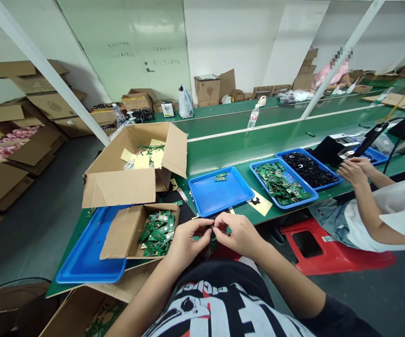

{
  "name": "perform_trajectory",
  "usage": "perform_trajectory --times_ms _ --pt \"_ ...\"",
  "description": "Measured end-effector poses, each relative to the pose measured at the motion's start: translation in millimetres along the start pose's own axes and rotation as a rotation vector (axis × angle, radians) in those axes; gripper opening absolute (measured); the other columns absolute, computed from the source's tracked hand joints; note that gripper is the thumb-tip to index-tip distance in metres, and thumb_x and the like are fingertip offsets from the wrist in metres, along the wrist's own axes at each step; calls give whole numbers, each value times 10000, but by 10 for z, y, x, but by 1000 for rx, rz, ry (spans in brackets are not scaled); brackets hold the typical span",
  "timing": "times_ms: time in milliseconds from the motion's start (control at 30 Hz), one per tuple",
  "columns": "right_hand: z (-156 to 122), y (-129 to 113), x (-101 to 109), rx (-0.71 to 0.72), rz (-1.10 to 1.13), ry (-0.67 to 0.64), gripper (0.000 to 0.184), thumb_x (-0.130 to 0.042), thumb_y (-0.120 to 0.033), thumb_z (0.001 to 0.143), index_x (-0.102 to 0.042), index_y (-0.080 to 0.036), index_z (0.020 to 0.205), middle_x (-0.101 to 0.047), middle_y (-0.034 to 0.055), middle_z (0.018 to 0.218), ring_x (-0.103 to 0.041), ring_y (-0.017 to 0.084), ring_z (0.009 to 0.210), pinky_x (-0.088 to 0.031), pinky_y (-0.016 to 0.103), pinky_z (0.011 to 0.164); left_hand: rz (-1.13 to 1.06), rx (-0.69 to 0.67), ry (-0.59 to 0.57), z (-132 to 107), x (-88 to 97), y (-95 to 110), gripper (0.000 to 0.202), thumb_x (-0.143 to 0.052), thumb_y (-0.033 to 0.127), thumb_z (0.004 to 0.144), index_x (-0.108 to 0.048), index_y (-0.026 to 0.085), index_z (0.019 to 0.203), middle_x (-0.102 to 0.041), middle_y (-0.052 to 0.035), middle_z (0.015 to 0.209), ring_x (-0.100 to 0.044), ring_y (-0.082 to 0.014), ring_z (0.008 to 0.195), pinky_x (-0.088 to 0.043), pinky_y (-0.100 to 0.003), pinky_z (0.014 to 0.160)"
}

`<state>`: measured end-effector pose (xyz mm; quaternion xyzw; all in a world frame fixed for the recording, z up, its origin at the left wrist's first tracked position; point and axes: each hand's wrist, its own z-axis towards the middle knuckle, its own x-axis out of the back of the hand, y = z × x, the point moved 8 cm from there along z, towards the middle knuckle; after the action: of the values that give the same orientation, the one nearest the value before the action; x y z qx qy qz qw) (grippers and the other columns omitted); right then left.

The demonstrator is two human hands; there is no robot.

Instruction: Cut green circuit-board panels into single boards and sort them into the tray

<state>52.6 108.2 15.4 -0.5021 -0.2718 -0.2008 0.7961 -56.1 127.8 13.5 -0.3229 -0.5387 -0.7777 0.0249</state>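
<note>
Thumb and forefinger of the left hand (190,238) and of the right hand (239,234) are pinched nearly together, meeting at a small dark piece (212,227) that both seem to hold, though it is too small to identify. It sits in front of the printed black shirt (230,276). Beside the left hand, a cardboard box (118,234) holds a heap of green circuit boards (158,231). Just beyond the hands, a blue tray (209,196) bears a few loose boards (220,177).
</note>
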Motion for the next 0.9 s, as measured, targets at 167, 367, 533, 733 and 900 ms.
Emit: perform_trajectory --times_ms 167,367,533,733,900 --pt "-7 -3 -48 58 -90 -2 43 -482 -182 738 -518 -181 714 -568 -10 613 -496 102 541 -350 208 539 63 -89 -6 14 13 46 157 -557 159 719 -653 179 841 -690 -34 772 -639 -130 664 -521 -227 643" --pt "-16 3 -93 132 -181 78 81 -466 -177 728 -521 -180 668 -566 -4 586 -494 106 528 -336 213 532 163 -183 54 5 6 105 127 -556 126 706 -649 174 779 -686 -24 705 -623 -117 612 -507 -214 602" --pt "-13 -3 -76 113 -230 185 111 -462 -174 713 -521 -180 619 -559 -9 550 -491 103 503 -321 215 518 210 -236 92 37 -30 96 118 -551 129 717 -644 165 779 -679 -29 699 -617 -116 608 -496 -210 585" --pt "17 234 -56 -13 -235 226 135 -457 -187 713 -506 -181 587 -518 -22 505 -471 97 478 -308 216 503 225 -212 122 51 -22 78 99 -554 121 695 -637 161 731 -666 -19 653 -601 -110 562 -480 -200 535" --pt "-111 1000 146 -416 3 279 100 -467 -232 718 -471 -187 629 -489 -27 516 -463 112 487 -346 231 513 126 -51 115 -17 30 -112 97 -549 139 695 -637 162 728 -641 -2 603 -590 -105 522 -475 -190 494"
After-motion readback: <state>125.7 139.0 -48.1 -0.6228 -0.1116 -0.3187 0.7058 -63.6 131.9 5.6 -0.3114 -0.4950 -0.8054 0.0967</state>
